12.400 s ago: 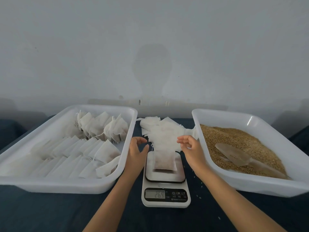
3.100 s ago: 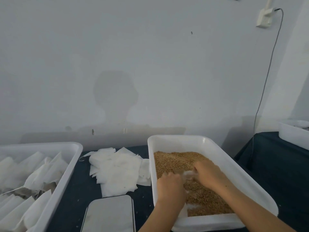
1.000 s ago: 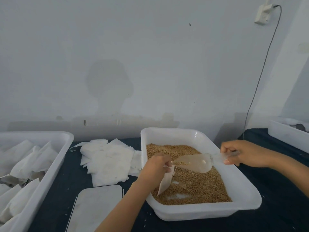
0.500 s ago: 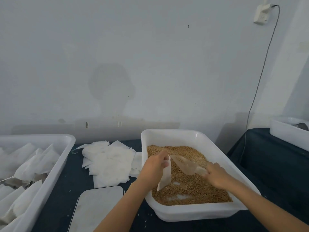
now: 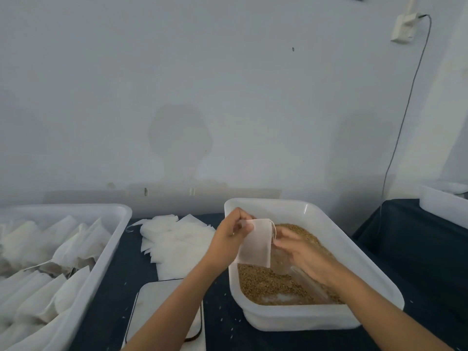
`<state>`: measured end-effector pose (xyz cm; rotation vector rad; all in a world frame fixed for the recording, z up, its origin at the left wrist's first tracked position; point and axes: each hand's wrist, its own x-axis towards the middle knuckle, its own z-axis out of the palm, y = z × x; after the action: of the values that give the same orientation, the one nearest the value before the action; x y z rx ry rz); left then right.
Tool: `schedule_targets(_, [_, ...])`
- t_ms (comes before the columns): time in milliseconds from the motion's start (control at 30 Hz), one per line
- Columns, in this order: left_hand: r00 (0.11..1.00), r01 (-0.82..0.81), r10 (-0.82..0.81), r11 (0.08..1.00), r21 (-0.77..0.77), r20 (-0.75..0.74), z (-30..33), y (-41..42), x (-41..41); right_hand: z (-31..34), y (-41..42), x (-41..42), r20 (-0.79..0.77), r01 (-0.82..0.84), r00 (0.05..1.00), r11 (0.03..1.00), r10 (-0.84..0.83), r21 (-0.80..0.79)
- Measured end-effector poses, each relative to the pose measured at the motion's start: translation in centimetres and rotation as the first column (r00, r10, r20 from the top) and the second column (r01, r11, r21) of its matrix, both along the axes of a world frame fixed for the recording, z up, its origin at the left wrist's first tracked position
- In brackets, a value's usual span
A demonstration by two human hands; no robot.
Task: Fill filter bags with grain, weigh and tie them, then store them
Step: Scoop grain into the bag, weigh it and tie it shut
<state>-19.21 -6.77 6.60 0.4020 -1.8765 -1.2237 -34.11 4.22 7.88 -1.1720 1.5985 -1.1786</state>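
Observation:
My left hand [image 5: 228, 243] pinches the top left corner of a white filter bag [image 5: 255, 245] and holds it upright over the near left part of the white grain tray [image 5: 304, 321]. My right hand [image 5: 304, 255] is blurred, with its fingers reaching to the bag's right edge, where the drawstring [image 5: 273, 230] hangs. The clear plastic scoop [image 5: 301, 277] lies on the brown grain [image 5: 263, 285] under my right hand. How much grain is in the bag cannot be made out.
A pile of empty filter bags [image 5: 177, 240] lies on the dark cloth between the trays. A white tray [image 5: 119, 224] at the left holds several filled bags. The scale's platform [image 5: 149, 300] is bare under my left forearm. Another white tray [image 5: 443, 206] stands far right.
My right hand has let the scoop down onto the grain and come up to the bag. My left hand has lifted the bag higher, so it now faces me flat.

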Motion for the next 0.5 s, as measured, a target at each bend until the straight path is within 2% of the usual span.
schedule_targets(33, [1.0, -0.004, 0.004, 1.0, -0.009, -0.017, 0.3, 0.0, 0.6, 0.3, -0.2, 0.9, 0.073, 0.0, 0.997, 0.999, 0.004, -0.046])
schedule_targets(167, [0.995, -0.03, 0.031, 1.0, 0.009, -0.098, 1.2, 0.1, 3.5, 0.5, -2.2, 4.9, -0.104, 0.074, 0.99, 0.976, -0.097, -0.206])
schedule_targets(333, [0.973, -0.156, 0.175, 0.98, 0.124, -0.152, 0.1, 0.1, 7.8, -0.3, -4.4, 9.2, -0.161, 0.134, 0.968, 0.938, -0.193, -0.319])
schedule_targets(400, [0.965, -0.224, 0.243, 0.96, 0.167, -0.098, -1.0, -0.3, 9.5, -0.9, -5.2, 10.8, -0.199, 0.125, 0.961, 0.941, -0.194, -0.315])
schedule_targets(500, [0.941, -0.339, 0.332, 0.924, 0.177, 0.066, -3.1, -0.9, 12.1, -2.2, -6.2, 12.9, -0.278, 0.073, 0.947, 0.952, -0.16, -0.297])
